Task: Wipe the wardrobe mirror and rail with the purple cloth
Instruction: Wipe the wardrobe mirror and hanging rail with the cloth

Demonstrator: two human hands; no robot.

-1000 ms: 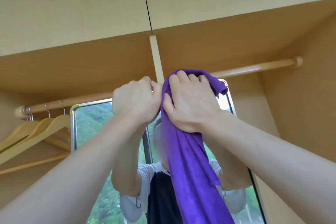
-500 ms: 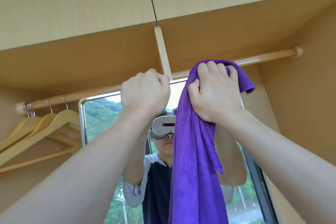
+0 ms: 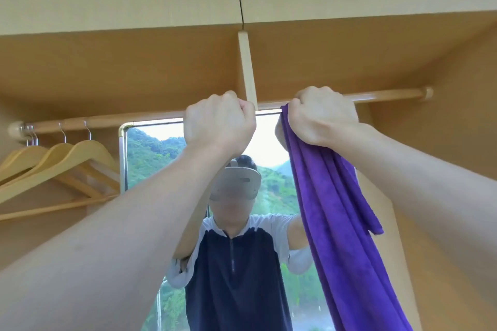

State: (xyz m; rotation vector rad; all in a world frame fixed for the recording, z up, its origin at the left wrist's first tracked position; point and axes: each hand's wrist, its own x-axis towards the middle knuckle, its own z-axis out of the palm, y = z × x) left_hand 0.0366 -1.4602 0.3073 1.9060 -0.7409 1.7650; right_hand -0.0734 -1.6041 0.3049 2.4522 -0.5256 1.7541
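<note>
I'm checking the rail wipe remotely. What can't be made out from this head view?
- Rail under the right hand and left hand: hidden by the fists.
- Whether the cloth wraps the rail: hidden by the right hand.
- Cloth's lower end: cut off by the bottom edge.
- Mirror: arms and cloth block much of it.

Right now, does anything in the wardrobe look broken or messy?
Nothing looks broken or spilled. The purple cloth hangs down from the right hand at the rail, the left hand grips the rail beside it, and the wooden hangers hang bunched at the far left end.
</note>
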